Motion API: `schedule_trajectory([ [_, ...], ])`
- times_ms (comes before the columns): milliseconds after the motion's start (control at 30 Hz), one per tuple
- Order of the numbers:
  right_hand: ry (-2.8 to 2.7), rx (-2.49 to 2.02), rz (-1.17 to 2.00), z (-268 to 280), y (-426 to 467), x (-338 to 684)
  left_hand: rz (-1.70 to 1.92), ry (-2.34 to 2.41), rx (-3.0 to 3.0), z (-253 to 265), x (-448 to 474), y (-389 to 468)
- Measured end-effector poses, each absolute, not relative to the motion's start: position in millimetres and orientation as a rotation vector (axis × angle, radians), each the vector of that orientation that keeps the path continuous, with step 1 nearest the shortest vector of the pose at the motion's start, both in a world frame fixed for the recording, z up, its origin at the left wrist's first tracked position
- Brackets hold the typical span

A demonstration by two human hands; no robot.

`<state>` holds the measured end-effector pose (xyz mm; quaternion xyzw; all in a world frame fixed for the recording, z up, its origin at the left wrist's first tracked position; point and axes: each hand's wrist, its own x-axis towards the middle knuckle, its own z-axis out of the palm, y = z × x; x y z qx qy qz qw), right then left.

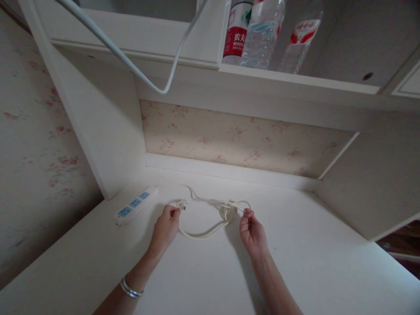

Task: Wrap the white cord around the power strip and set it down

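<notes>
A white power strip (131,207) with blue socket faces lies on the desk at the left. Its pale power cord (201,237) runs to a loose coil in the middle. My left hand (168,223) is closed on the cord just below the plug (183,204), whose prongs point right. To the right of the coil, my right hand (252,232) pinches another part of the cord between thumb and fingers. The coil lies between my hands, partly over a round cap-like piece on the desk that I cannot make out well.
Overhead, a shelf (295,81) carries several plastic bottles (262,37). A thick white cable (162,91) hangs down at the upper left. White side panels (108,118) and a flowered back wall (236,135) enclose the white desk (210,280).
</notes>
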<state>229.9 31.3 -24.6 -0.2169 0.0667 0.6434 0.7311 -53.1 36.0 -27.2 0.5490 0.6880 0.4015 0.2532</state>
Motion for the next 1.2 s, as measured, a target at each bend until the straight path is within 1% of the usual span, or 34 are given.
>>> schedule_trajectory([
  [167, 0.055, -0.48, 1.545, -20.3, 24.7, 218.1, 0.708, 1.953, 1.876, -23.4, -44.0, 26.6],
  [267, -0.223, -0.615, 1.586, -19.9, 17.1, 200.9, 0.559, 1.869, 2.07, -26.6, -33.9, 18.2],
  [433, -0.744, -0.903, 1.576, -30.5, 4.5, 167.5, 0.496, 1.705, 2.259, -34.2, -25.4, 10.2],
  [567, -1.142, -1.262, 1.361, -40.3, 2.9, 161.3, 0.536, 1.789, 2.304, -29.3, -30.9, 10.8],
  [667, -1.331, -1.518, 1.022, -37.5, 5.8, 174.8, 0.609, 1.888, 2.222, -21.2, -36.5, 12.4],
  [800, -1.333, -1.739, 0.458, -27.5, 12.4, 209.0, 0.762, 1.889, 2.033, -17.0, -39.4, 15.9],
  [867, -1.368, -1.899, 0.324, -26.6, 14.9, 226.4, 0.835, 1.789, 1.875, -19.3, -38.2, 18.4],
  [933, -1.493, -2.084, 0.334, -29.6, 15.8, 239.1, 0.876, 1.633, 1.647, -22.8, -36.0, 21.0],
  [1000, -1.67, -2.168, 0.426, -35.0, 15.3, 245.0, 0.901, 1.449, 1.423, -24.9, -33.7, 22.8],
  [1100, -1.828, -2.073, 0.537, -42.7, 13.9, 243.8, 0.953, 1.228, 1.207, -21.1, -31.2, 22.0],
  [1200, -1.802, -1.999, 0.559, -46.4, 14.4, 239.0, 1.02, 1.089, 1.083, -10.0, -29.9, 17.3],
])
